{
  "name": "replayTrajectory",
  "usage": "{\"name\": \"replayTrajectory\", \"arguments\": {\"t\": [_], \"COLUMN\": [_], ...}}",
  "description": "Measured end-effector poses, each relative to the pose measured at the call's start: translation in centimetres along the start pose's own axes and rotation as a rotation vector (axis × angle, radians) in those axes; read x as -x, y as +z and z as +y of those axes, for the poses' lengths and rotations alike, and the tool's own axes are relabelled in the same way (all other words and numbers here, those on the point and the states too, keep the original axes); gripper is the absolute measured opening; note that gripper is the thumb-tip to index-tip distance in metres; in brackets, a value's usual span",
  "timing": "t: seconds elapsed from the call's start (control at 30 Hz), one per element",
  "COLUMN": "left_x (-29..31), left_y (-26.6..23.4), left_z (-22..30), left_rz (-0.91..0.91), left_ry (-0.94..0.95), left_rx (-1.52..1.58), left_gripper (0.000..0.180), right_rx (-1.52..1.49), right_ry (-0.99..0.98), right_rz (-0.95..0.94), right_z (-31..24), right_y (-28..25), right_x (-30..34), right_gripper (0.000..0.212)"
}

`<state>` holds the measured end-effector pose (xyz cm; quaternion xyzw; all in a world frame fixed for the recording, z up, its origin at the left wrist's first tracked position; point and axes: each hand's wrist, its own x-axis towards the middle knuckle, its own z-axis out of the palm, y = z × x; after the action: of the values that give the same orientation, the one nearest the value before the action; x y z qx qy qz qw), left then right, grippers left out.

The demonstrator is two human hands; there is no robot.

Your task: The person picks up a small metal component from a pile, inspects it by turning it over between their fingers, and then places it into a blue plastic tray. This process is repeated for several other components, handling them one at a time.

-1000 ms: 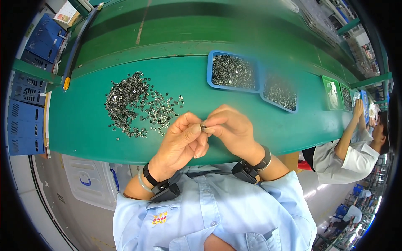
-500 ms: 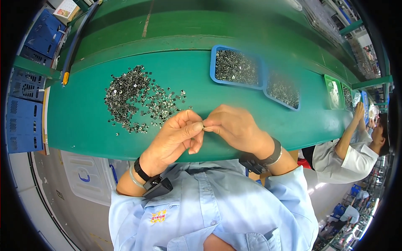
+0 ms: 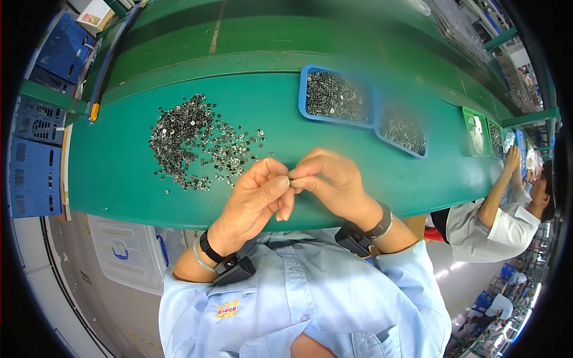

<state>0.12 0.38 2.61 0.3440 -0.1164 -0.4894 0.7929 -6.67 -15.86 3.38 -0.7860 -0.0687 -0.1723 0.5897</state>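
Observation:
Over the near edge of the green table, my left hand (image 3: 258, 192) and my right hand (image 3: 332, 181) meet fingertip to fingertip. Between them they pinch a tiny dark metal piece (image 3: 290, 179), mostly covered by the fingers. Its exact kind is too small to make out. A loose pile of small square dark and silvery metal pieces (image 3: 179, 134) spreads on the tabletop beyond my left hand. Past my right hand stand a blue tray (image 3: 302, 98) and a second blue tray (image 3: 401, 148), both filled with similar small pieces.
At the far right lie a light green tray (image 3: 467, 131) with white items and a co-worker's arm (image 3: 496, 188). Blue crates (image 3: 36, 179) stack up on the left. A clear lidded plastic box (image 3: 122, 253) sits below the table's edge (image 3: 143, 222).
My hands stay together with the small piece. My right wrist has shifted slightly down and left, my left forearm slightly right, and the fingers have turned a little around the piece.

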Motion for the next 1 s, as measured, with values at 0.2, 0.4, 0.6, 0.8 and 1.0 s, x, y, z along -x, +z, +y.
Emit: {"name": "replayTrajectory", "arguments": {"t": [0.2, 0.4, 0.6, 0.8, 1.0], "left_x": [0.1, 1.0, 2.3, 2.5, 2.6], "left_y": [0.1, -0.8, -2.8, -3.5, -3.9], "left_z": [0.0, 0.0, -0.1, 0.3, 0.9], "left_rz": [0.021, 0.135, 0.139, 0.147, 0.160], "left_ry": [0.019, -0.045, -0.085, -0.073, -0.062], "left_rx": [-0.051, -0.028, -0.075, -0.038, -0.001], "left_gripper": [0.019, 0.018, 0.015, 0.013, 0.014], "right_rx": [0.128, 0.529, 0.827, 0.714, 0.734], "right_ry": [-0.096, -0.187, -0.129, -0.078, 0.010], "right_rz": [0.044, 0.125, 0.176, -0.126, -0.260], "right_z": [-0.2, 1.2, 3.3, 4.8, 4.9], "right_y": [0.3, -2.8, -5.4, 0.1, 2.6], "right_x": [0.1, -2.2, -5.4, -6.4, -7.2], "right_gripper": [0.007, 0.008, 0.012, 0.012, 0.011]}}
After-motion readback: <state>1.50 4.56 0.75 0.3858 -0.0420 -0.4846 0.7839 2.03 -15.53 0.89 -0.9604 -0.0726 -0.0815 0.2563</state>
